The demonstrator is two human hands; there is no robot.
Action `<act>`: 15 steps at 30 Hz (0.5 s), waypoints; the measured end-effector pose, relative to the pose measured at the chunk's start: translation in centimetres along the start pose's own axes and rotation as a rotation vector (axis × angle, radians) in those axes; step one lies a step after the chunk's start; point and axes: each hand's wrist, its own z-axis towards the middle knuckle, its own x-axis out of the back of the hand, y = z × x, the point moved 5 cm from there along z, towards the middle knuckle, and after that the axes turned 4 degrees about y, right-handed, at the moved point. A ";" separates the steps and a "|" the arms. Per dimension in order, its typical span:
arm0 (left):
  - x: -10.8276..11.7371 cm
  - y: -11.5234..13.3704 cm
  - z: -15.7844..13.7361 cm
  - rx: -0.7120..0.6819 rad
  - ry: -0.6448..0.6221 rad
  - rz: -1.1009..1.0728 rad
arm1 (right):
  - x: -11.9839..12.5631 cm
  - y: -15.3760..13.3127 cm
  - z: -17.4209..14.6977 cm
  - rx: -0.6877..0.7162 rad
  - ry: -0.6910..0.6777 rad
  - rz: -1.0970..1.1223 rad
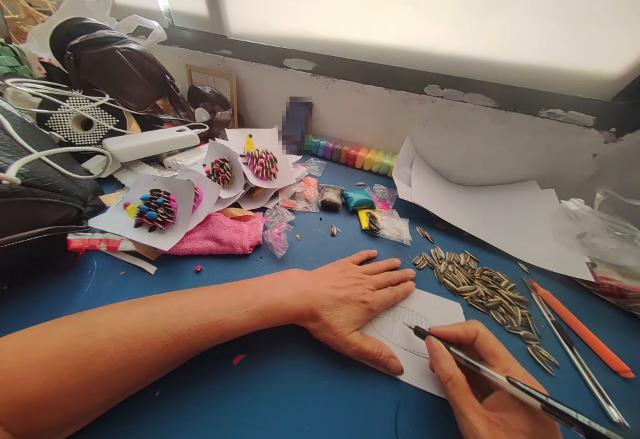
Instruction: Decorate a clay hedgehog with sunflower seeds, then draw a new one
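My left hand [357, 299] lies flat with fingers spread, its thumb and palm over the left part of a small white sheet of paper [440, 309]. On that sheet is a drawn oval outline, partly filled with small scale-like marks; my hand hides some of it. My right hand [487, 382] is closed around a black-and-clear pen [480, 366], whose tip is at the drawing. A heap of striped sunflower seeds [475, 282] lies just beyond the sheet. To the right of the seeds rest a second pen [575, 349] and an orange stick-like tool [583, 329].
Paper pieces with seed-and-clay figures [155, 209] lie at the left on a pink cloth [220, 234]. Clay packets [357, 199] sit mid-table, a row of coloured clay [355, 156] by the wall. White sheets [490, 206] lean at the right; bags and cables crowd the far left.
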 end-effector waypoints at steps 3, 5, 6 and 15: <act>0.0 0.0 0.0 -0.001 0.002 0.002 | 0.2 0.1 0.2 0.101 -0.030 -0.069; -0.1 0.0 0.0 0.002 -0.003 -0.002 | 0.3 0.0 0.3 0.149 -0.038 -0.089; 0.0 0.0 0.0 0.003 -0.005 -0.003 | 0.2 0.0 0.4 0.164 -0.038 -0.092; 0.0 0.0 0.1 -0.002 0.005 0.006 | -0.4 -0.2 -0.2 0.027 0.047 -0.007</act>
